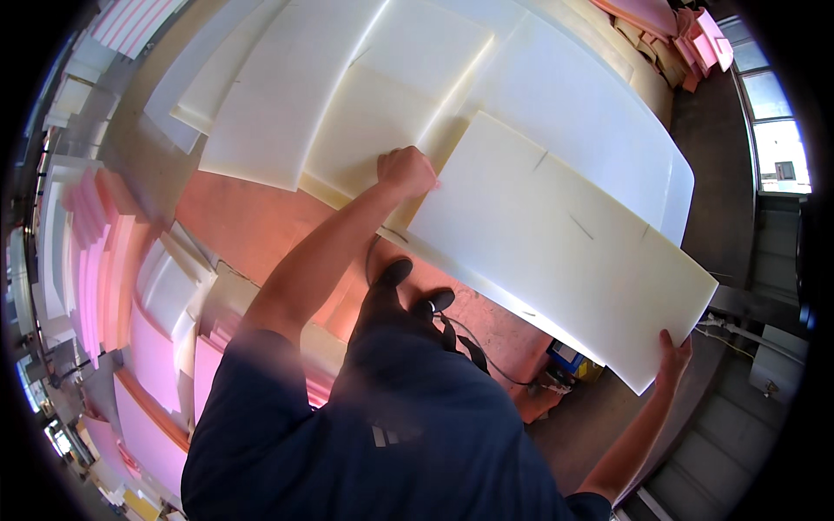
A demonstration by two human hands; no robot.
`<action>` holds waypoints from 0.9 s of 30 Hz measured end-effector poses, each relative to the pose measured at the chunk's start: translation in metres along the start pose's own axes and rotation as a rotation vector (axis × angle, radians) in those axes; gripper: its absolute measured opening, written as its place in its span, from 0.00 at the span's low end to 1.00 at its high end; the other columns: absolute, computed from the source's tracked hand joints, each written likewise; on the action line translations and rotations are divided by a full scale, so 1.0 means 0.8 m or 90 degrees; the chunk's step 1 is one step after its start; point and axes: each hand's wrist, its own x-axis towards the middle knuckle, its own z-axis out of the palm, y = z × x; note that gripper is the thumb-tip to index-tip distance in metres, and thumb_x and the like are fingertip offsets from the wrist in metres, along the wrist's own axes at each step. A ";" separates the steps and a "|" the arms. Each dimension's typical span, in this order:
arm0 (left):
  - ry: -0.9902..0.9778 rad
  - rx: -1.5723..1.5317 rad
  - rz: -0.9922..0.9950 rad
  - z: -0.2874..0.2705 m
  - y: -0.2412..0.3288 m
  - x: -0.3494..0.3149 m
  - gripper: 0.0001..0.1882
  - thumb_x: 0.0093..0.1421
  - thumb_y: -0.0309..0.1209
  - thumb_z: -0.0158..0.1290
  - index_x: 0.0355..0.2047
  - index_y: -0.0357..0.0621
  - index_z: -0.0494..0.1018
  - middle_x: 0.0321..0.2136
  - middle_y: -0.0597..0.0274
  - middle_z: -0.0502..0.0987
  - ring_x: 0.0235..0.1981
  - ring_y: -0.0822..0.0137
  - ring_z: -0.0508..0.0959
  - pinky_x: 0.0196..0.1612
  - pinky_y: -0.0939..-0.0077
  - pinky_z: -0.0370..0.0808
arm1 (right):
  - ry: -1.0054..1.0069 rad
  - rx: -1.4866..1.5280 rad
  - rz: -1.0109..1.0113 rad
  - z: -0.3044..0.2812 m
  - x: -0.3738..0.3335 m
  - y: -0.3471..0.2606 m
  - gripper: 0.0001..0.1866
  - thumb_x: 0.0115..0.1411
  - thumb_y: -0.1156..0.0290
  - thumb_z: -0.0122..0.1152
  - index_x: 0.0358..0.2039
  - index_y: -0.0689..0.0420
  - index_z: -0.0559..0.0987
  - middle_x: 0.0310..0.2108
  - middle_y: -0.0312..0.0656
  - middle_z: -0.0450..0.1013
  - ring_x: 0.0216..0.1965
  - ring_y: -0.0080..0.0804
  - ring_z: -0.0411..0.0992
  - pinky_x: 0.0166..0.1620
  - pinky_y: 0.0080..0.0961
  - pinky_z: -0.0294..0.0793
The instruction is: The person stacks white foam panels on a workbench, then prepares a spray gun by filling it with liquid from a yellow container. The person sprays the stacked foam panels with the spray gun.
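A cream-white foam sheet [556,234] with a few short dark marks on its face lies slanted in front of me, over other pale sheets. My left hand [407,172] is closed at its left edge, the fingertips mostly hidden. At the near right corner, my right hand [673,354] grips the same sheet, thumb on top and fingers out of sight beneath. Beneath and beyond it, more white foam sheets [269,95] overlap one another. One large, bluish-white sheet [599,139] reaches out to the far right.
Stacks of pink and orange foam [91,260] stand on the left. Pink foam scraps [699,43] lie at the far right. A cable [495,365] runs over the reddish floor [234,217] by my shoes, near a blue and yellow object [569,358]. A pipe [747,330] lines the right wall.
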 end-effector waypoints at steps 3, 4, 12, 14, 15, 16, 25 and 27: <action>0.002 -0.018 -0.012 -0.004 0.002 -0.003 0.07 0.47 0.40 0.67 0.25 0.56 0.85 0.32 0.60 0.83 0.41 0.57 0.80 0.49 0.62 0.70 | -0.005 0.006 0.002 0.005 -0.005 -0.008 0.29 0.54 0.75 0.70 0.56 0.65 0.71 0.48 0.45 0.75 0.45 0.35 0.74 0.51 0.30 0.73; 0.003 -0.025 -0.016 -0.005 0.003 -0.005 0.07 0.47 0.40 0.68 0.24 0.56 0.85 0.31 0.61 0.83 0.42 0.57 0.80 0.49 0.63 0.70 | -0.006 0.009 0.007 0.007 -0.007 -0.011 0.29 0.54 0.75 0.69 0.56 0.65 0.71 0.48 0.45 0.75 0.46 0.35 0.74 0.51 0.31 0.73; 0.009 -0.017 -0.021 -0.003 0.006 -0.004 0.06 0.46 0.40 0.67 0.23 0.56 0.84 0.31 0.62 0.83 0.41 0.58 0.80 0.49 0.62 0.70 | -0.016 -0.003 0.034 0.006 0.003 -0.004 0.31 0.55 0.75 0.68 0.58 0.66 0.69 0.50 0.48 0.74 0.48 0.38 0.73 0.53 0.33 0.73; 0.010 -0.014 -0.024 -0.004 0.004 -0.003 0.06 0.46 0.40 0.67 0.23 0.57 0.84 0.30 0.62 0.83 0.41 0.58 0.80 0.49 0.62 0.70 | -0.003 -0.007 0.037 0.013 0.002 -0.007 0.30 0.54 0.75 0.69 0.57 0.66 0.70 0.49 0.48 0.74 0.47 0.38 0.73 0.51 0.32 0.73; 0.010 -0.012 -0.026 -0.003 0.004 -0.003 0.06 0.46 0.40 0.67 0.23 0.57 0.84 0.30 0.62 0.83 0.41 0.58 0.79 0.49 0.63 0.70 | -0.004 -0.006 0.035 0.014 0.002 -0.009 0.30 0.54 0.75 0.69 0.57 0.66 0.70 0.49 0.48 0.74 0.47 0.38 0.73 0.51 0.32 0.73; 0.010 -0.009 -0.027 -0.003 0.003 -0.003 0.06 0.46 0.40 0.67 0.23 0.57 0.84 0.30 0.62 0.83 0.41 0.58 0.79 0.49 0.63 0.70 | -0.005 -0.005 0.033 0.016 0.001 -0.011 0.30 0.54 0.75 0.69 0.57 0.66 0.70 0.49 0.48 0.74 0.47 0.38 0.73 0.51 0.32 0.73; 0.062 0.083 0.017 -0.005 0.009 0.000 0.09 0.43 0.42 0.68 0.23 0.56 0.85 0.27 0.64 0.83 0.35 0.60 0.82 0.43 0.66 0.76 | -0.032 -0.039 0.027 0.012 0.001 -0.002 0.32 0.56 0.70 0.68 0.60 0.64 0.69 0.50 0.46 0.74 0.48 0.36 0.73 0.53 0.32 0.71; 0.053 0.079 0.004 -0.003 0.002 0.004 0.05 0.44 0.39 0.67 0.21 0.57 0.84 0.31 0.61 0.83 0.40 0.56 0.80 0.41 0.59 0.76 | -0.042 -0.022 0.026 0.017 0.000 -0.010 0.30 0.55 0.70 0.69 0.57 0.63 0.71 0.48 0.44 0.75 0.46 0.33 0.73 0.50 0.30 0.72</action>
